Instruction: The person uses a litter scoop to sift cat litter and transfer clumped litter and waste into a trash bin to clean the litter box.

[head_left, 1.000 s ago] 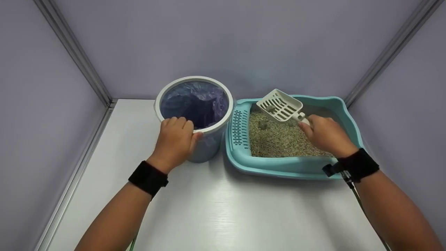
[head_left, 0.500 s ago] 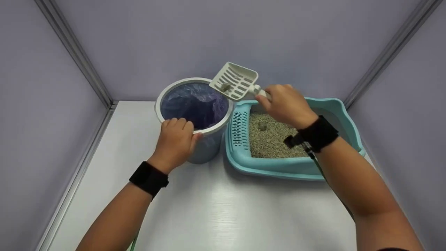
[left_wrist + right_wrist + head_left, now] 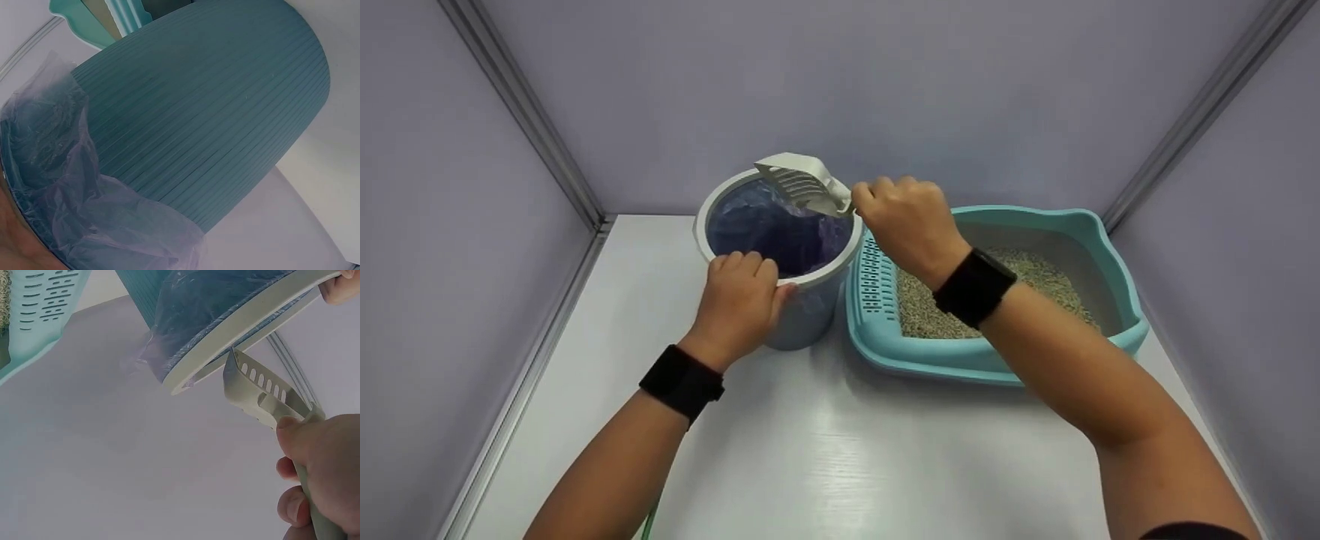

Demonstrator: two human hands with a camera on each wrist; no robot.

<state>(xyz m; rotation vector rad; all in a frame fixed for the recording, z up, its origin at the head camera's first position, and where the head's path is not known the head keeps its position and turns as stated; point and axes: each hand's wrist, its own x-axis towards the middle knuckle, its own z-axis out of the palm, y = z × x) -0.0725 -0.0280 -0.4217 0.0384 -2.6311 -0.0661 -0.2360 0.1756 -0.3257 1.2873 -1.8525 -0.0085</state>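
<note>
A slotted litter scoop is tipped over the mouth of a trash bin. My right hand grips its handle, fingers curled round it, as the right wrist view also shows. No clump is visible on the scoop from these angles. My left hand holds the near side of the bin's white rim, fingers over the edge and thumb beside it. A thin purple-blue bag lines the bin; its bottom is too dark to make out. In the left wrist view the bin's ribbed wall fills most of the picture.
A turquoise litter box with grey-brown litter stands right of the bin, partly hidden by my right forearm. Both stand on a white table near the back wall. Side walls rise left and right.
My right hand has carried the scoop leftward from above the litter box to over the bin and turned it over. The clump seen on it earlier is out of sight. My left hand has stayed put.
</note>
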